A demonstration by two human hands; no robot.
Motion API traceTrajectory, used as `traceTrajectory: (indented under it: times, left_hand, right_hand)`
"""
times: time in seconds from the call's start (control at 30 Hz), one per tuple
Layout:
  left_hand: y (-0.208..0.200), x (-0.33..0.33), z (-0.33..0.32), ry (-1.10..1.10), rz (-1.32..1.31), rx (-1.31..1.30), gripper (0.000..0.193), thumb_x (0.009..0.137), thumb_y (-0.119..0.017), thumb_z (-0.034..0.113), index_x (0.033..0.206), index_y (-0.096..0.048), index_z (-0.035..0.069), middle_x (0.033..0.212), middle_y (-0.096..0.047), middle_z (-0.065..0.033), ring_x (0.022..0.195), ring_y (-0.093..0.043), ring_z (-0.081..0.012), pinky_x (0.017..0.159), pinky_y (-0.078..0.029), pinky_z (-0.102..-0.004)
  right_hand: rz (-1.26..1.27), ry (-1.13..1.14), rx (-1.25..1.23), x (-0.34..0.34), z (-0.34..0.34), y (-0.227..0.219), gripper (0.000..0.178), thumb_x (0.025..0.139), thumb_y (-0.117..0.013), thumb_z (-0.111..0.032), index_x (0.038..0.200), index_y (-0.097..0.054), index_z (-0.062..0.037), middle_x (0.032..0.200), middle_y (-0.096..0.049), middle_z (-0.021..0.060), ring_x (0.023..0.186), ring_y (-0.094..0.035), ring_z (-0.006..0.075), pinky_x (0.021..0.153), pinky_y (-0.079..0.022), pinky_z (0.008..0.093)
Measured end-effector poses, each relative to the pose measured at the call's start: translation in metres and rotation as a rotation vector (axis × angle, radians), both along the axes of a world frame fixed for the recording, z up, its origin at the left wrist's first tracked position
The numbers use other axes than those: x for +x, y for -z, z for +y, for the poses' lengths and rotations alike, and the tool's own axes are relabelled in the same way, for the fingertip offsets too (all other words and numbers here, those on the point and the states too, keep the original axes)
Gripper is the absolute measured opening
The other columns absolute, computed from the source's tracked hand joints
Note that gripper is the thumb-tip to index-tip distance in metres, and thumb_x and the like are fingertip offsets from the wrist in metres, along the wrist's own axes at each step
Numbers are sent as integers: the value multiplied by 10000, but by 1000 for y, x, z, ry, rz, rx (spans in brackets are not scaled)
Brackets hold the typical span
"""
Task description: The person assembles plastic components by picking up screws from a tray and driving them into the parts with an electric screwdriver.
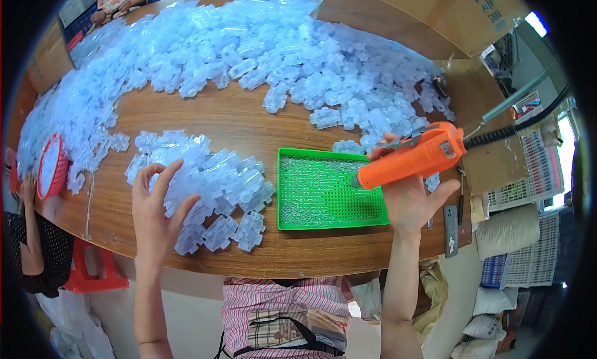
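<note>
My left hand (155, 210) is open, fingers curved and apart, over the left side of a small heap of clear plastic pieces (217, 179). No piece shows between its fingers. An orange electric screwdriver (413, 157) hangs from a cord over the right side of a green tray (280, 191). Behind it is my right hand (410, 203), palm showing and thumb stretched out to the right. The screwdriver partly hides its fingers, whose tips show past the far side; they are not visibly wrapped around it. Small silvery pieces, like screws, lie scattered in the tray.
A large mound of similar clear pieces (242, 42) covers the table's far side. A cardboard box (423, 17) stands at the back right. A phone (451, 231) lies by the right edge. At left, a person's hand (28, 188) is near a red basket (60, 166).
</note>
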State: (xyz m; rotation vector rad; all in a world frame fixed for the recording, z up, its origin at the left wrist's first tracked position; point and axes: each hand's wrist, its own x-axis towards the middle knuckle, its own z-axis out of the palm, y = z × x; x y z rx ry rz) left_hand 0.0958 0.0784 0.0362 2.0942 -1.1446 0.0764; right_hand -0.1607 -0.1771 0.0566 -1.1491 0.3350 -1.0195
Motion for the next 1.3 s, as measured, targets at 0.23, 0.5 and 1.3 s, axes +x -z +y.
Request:
traceTrajectory:
  times: [0.23,0.5,1.3]
  left_hand:
    - [7,15,3,95,-236,295,726,763,-755,235,1398,-430,96,1371,-417,-139,1318,-285,-394,1078,-305,-497]
    - [-19,-4,-5,160,-277,238,698,769,-761,245,1377,-458,87,1373,-433,-123,1326,-281,-386,1084,-286,-501]
    - [-19,-111,-143,965,466,-158,631,730,-814,134,1285,-522,61,1207,-597,-108,1079,-606,-243,908,-500,-348]
  right_hand:
    - [674,147,-437,17,-93,24,246,947,-590,-220,1091,-659,-33,913,-647,12,834,-558,88,728,-440,239]
    - [696,107,-1587,71,-154,67,284,712,-756,-144,966,-648,-79,830,-580,69,847,-573,264,787,-467,389]
    - [684,-340,-215,-44,-9,-6,237,938,-520,-185,809,-611,-7,732,-537,-57,707,-480,23,609,-381,224]
